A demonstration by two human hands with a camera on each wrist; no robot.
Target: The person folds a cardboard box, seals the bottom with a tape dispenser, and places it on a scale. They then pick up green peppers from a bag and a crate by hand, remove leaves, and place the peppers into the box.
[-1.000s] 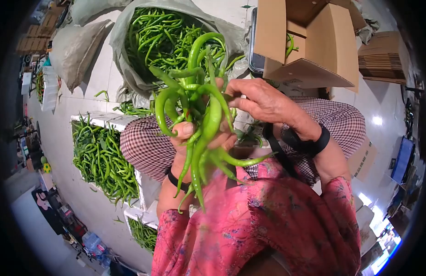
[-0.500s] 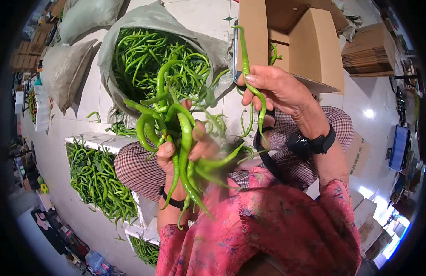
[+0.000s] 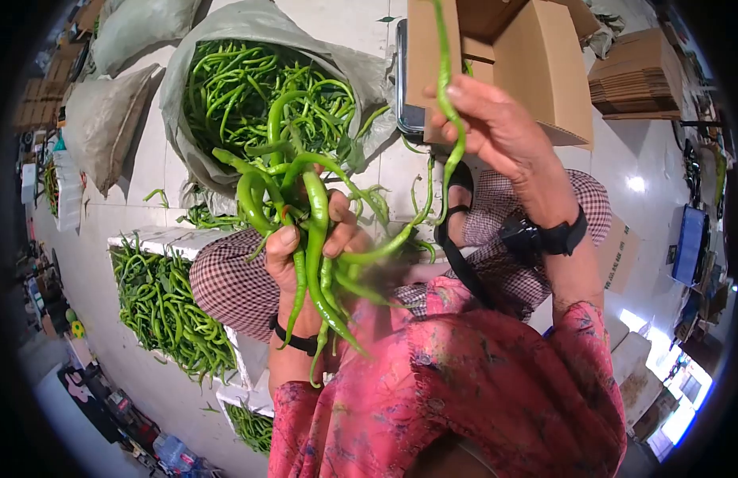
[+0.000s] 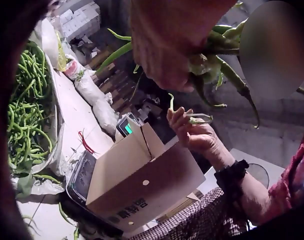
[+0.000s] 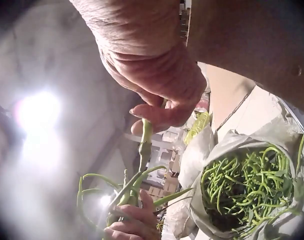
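In the head view the left hand (image 3: 285, 267) grips a bunch of long green peppers (image 3: 319, 219), their tips hanging down over the wrist. The right hand (image 3: 504, 131), raised near the carton's front edge, pinches one long pepper (image 3: 456, 131) between thumb and fingers. In the left wrist view the left hand (image 4: 167, 45) is close to the lens around its peppers, with the right hand (image 4: 197, 135) lower down. From the right wrist, the right hand (image 5: 157, 85) holds a pepper (image 5: 145, 142) by thumb and fingertips, above the left hand (image 5: 134, 220).
An open sack (image 3: 182, 103) full of peppers lies beyond the left hand. The cardboard carton (image 3: 564, 72) stands at the upper right, on a dark tray-like scale (image 3: 409, 115). White foam boxes (image 3: 245, 358) of peppers are at left, flattened cartons (image 3: 636, 76) at far right.
The right hand has drawn away from the bunch with one pepper and moved up toward the carton. The left hand still grips its bunch, now further left in the head view.
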